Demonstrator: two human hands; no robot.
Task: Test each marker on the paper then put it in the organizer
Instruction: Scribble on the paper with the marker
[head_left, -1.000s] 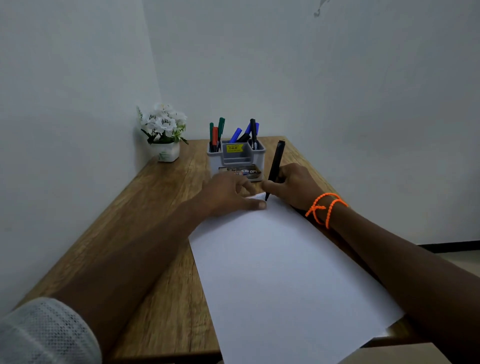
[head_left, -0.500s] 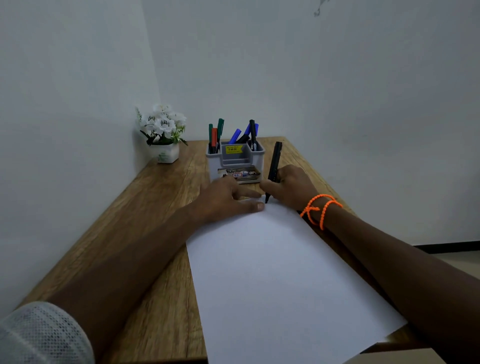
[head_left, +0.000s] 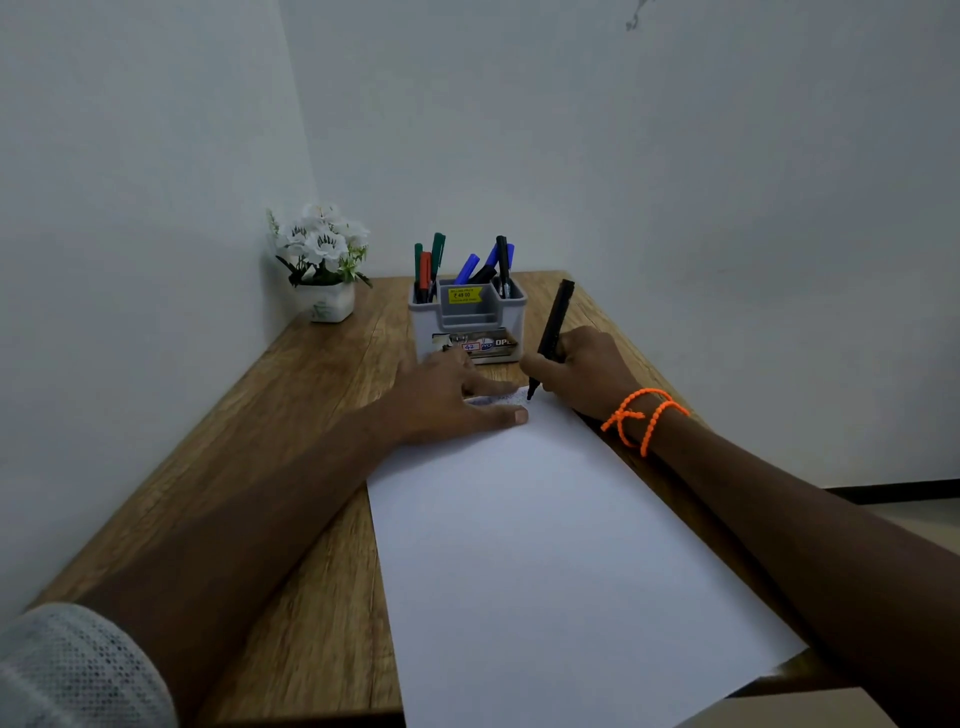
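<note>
In the head view, the right hand (head_left: 582, 371) grips a black marker (head_left: 551, 332), its fingers curled round the lower barrel. The marker leans with its tip down on the far edge of the paper (head_left: 561, 545), where faint scribbles (head_left: 496, 400) show beside the tip. The left hand (head_left: 447, 397) lies flat on the paper's far left corner, fingers straight and slightly spread, pressing the sheet to the wooden surface (head_left: 291, 415). The paper runs from the middle of the surface to its near edge, along the right side.

Just beyond both hands, near the far edge of the surface, stands a grey organizer (head_left: 470, 325). Green and red markers (head_left: 428, 265) stand in its left compartment, and blue and black markers (head_left: 493, 262) in its right one. A yellow price sticker (head_left: 464, 294) sits on its front.

A small white pot of white flowers (head_left: 324, 265) stands in the far left corner. An orange beaded band (head_left: 641, 418) circles the right wrist.
</note>
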